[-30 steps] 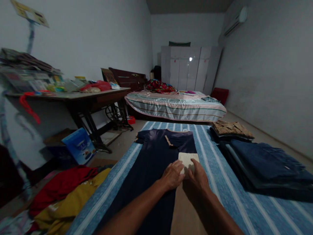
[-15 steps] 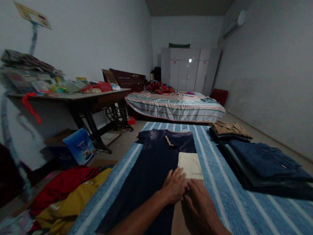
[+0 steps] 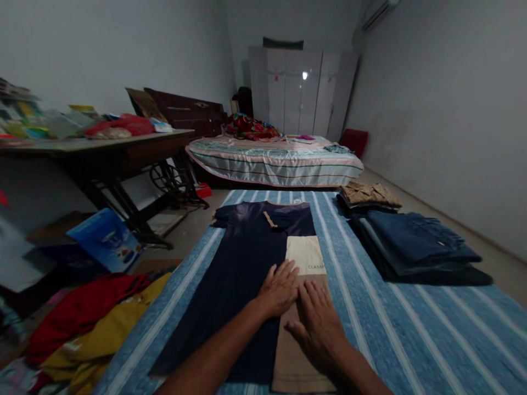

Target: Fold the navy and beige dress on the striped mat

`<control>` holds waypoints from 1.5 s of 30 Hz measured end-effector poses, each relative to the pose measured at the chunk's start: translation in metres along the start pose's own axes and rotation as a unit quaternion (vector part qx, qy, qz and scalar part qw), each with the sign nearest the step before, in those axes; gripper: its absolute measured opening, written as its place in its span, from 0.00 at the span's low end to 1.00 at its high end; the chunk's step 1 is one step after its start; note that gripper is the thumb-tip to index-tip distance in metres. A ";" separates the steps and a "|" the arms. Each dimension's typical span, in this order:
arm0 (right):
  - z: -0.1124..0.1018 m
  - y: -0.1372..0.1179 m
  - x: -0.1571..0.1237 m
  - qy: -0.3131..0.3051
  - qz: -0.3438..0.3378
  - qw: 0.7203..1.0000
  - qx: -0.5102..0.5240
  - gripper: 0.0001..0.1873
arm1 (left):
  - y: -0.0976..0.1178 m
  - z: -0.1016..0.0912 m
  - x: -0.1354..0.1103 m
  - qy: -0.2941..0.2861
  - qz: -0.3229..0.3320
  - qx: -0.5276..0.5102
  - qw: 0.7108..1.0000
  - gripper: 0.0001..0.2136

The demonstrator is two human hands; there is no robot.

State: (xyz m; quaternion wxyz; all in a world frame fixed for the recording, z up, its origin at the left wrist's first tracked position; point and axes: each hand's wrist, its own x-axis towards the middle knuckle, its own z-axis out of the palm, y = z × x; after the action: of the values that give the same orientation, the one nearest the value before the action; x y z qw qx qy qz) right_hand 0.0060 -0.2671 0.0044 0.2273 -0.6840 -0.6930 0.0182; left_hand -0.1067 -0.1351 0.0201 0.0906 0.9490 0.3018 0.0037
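Note:
A dark navy garment (image 3: 242, 263) with a cream and tan panel (image 3: 303, 255) along its right side lies flat on a blue striped mat (image 3: 370, 307). My left hand (image 3: 278, 288) rests palm down on it, fingers stretched out, where the navy cloth meets the tan panel. My right hand (image 3: 317, 326) lies flat on the tan panel just beside and below the left, fingers spread. Neither hand holds anything.
Folded dark blue clothes (image 3: 415, 247) and a patterned brown bundle (image 3: 366, 195) sit on the mat's right side. Red and yellow clothes (image 3: 82, 323) are heaped at the left. A cluttered table (image 3: 99, 151), a blue box (image 3: 105, 238) and a bed (image 3: 275, 162) stand beyond.
Both hands have slid down the garment toward me, uncovering the cream panel. The view has shifted downward and a little left.

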 end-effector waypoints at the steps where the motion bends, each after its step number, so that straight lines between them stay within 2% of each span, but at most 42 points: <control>1: -0.002 -0.001 -0.001 0.001 0.001 1.000 0.005 0.37 | 0.002 -0.002 -0.001 -0.004 -0.005 -0.002 1.000 0.24; 7: -0.002 -0.006 -0.023 -0.017 0.007 1.000 0.000 0.38 | 0.015 -0.005 -0.017 -0.005 0.008 -0.006 1.000 0.26; 12: -0.004 -0.014 -0.030 -0.055 0.028 0.998 -0.024 0.41 | 0.015 -0.004 -0.021 -0.019 0.010 -0.004 1.000 0.27; 18: -0.018 -0.021 -0.040 -0.085 0.059 0.995 0.007 0.41 | 0.018 -0.025 -0.017 -0.084 -0.006 -0.015 0.996 0.27; 21: -0.024 -0.022 -0.042 -0.092 0.063 0.994 0.010 0.40 | 0.021 -0.036 -0.006 -0.064 -0.002 -0.015 0.998 0.24; 25: -0.027 -0.015 -0.023 -0.083 0.095 0.992 -0.014 0.40 | 0.028 -0.044 0.031 -0.016 0.021 -0.009 1.000 0.21; 28: -0.026 -0.007 -0.003 -0.080 0.114 0.989 -0.043 0.39 | 0.032 -0.041 0.064 0.001 -0.001 -0.011 1.000 0.23; 31: -0.022 -0.003 0.005 -0.077 0.118 0.988 -0.061 0.39 | 0.030 -0.028 0.084 -0.006 -0.051 -0.026 0.998 0.28; 33: -0.019 -0.002 0.004 -0.075 0.117 0.988 -0.064 0.39 | 0.026 -0.017 0.087 -0.015 -0.072 -0.032 0.997 0.30; 37: -0.014 -0.003 -0.004 -0.060 0.112 0.989 -0.071 0.39 | 0.018 -0.003 0.083 -0.010 -0.073 -0.030 0.997 0.32; 41: -0.007 -0.002 -0.012 -0.035 0.100 0.990 -0.088 0.39 | 0.017 -0.003 0.080 -0.011 -0.071 -0.029 0.997 0.31; 45: 0.000 -0.002 -0.019 0.003 0.074 0.991 -0.113 0.35 | 0.027 -0.009 0.087 0.015 -0.087 -0.024 0.996 0.30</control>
State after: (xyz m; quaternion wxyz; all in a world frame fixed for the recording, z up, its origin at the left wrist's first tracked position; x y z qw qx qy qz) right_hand 0.0036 -0.2852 -0.0007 0.1486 -0.7545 -0.6376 -0.0455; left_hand -0.0210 -0.1057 0.0296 0.1087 0.9165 0.3846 0.0167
